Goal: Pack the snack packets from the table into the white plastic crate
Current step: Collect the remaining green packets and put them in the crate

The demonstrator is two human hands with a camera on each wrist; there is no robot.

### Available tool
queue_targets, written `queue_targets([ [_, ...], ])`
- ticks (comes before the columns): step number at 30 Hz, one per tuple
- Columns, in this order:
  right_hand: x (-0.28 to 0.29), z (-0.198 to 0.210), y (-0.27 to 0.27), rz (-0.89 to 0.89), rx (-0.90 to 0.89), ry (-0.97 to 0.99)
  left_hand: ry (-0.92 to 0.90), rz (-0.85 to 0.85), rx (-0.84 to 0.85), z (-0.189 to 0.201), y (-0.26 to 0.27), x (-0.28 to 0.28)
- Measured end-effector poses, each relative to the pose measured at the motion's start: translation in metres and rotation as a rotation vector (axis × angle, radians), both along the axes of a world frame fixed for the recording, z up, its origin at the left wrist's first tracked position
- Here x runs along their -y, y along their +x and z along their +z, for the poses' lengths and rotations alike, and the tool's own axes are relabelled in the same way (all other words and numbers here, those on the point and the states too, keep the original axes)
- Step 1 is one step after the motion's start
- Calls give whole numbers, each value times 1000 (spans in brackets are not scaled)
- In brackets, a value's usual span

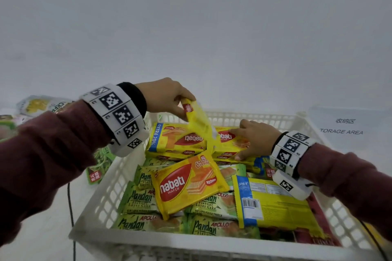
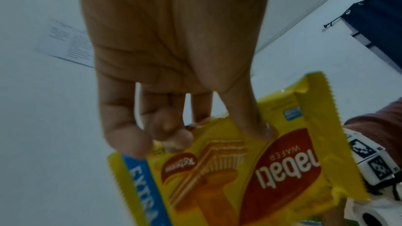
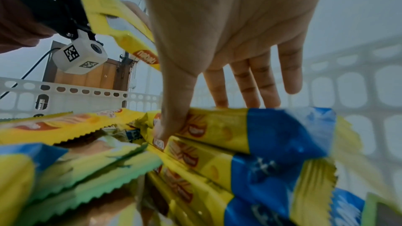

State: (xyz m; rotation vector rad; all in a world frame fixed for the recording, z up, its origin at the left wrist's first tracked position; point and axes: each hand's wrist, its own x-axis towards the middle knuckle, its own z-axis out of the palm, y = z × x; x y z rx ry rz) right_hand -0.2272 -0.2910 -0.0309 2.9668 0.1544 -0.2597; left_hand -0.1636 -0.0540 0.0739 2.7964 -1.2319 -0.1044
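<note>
Fingers of my left hand (image 1: pixel 167 97) pinched a yellow wafer packet (image 1: pixel 198 122) by its top edge, hanging over the white plastic crate (image 1: pixel 99 201) for slotting in. My right hand (image 1: pixel 255 139), thumb and straight fingers bracketing the wafer stack (image 1: pixel 231 150) beneath them, steadied it, I judged, to keep a gap.

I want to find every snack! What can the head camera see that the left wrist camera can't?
Only the head view shows the white crate, the green Pandan cake packets inside it, and the right hand resting on a stack of Nabati packets. Only the left wrist view shows a dark curtain and a printed paper. Both show the left hand pinching a yellow Nabati wafer packet.
</note>
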Motion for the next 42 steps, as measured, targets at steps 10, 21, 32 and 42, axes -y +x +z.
queue_targets([
  [10,-1,1,-4,8,6,-8,461,197,-8,-8,23,36],
  [21,1,-2,-8,14,19,-31,452,307,20,-27,29,40],
  [32,0,-3,-7,12,28,-29,403,395,-265,-29,6,22],
  [42,0,-3,-9,-1,19,51,737,-56,225,-52,6,38],
])
